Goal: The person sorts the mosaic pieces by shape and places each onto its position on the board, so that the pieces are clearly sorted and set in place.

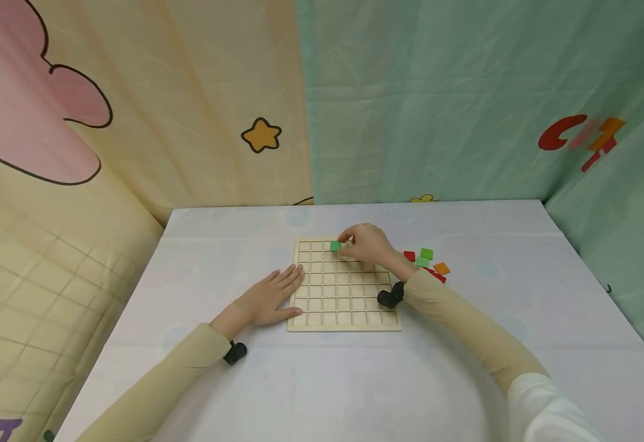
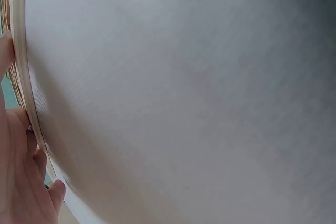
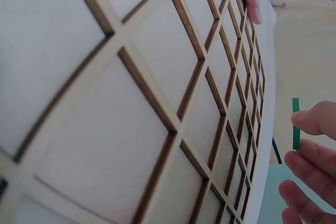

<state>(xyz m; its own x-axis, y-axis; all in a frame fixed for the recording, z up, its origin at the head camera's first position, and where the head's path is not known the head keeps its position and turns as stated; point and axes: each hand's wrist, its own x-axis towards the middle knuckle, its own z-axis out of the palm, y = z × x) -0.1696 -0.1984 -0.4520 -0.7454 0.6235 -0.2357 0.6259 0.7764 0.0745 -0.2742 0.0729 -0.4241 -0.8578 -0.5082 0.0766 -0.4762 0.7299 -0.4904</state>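
Note:
A wooden grid board (image 1: 329, 302) with square cells lies flat on the white table. Over its far edge, my right hand (image 1: 367, 243) pinches a green square tile (image 1: 335, 245) between thumb and fingers. In the right wrist view the same green tile (image 3: 296, 124) appears edge-on in the fingertips, apart from the grid. My left hand (image 1: 271, 298) rests at the board's left side with fingers spread, fingertips on its border. The left wrist view shows part of that hand (image 2: 23, 166) along the board's edge (image 2: 23, 61).
Right of the board lie loose tiles: green ones (image 1: 426, 253), an orange one (image 1: 441, 268) and red ones (image 1: 409, 255), partly behind my right forearm. Black wrist cameras (image 1: 236, 353) sit on both wrists. Printed curtains (image 1: 410, 110) hang behind and beside the table (image 1: 322, 380).

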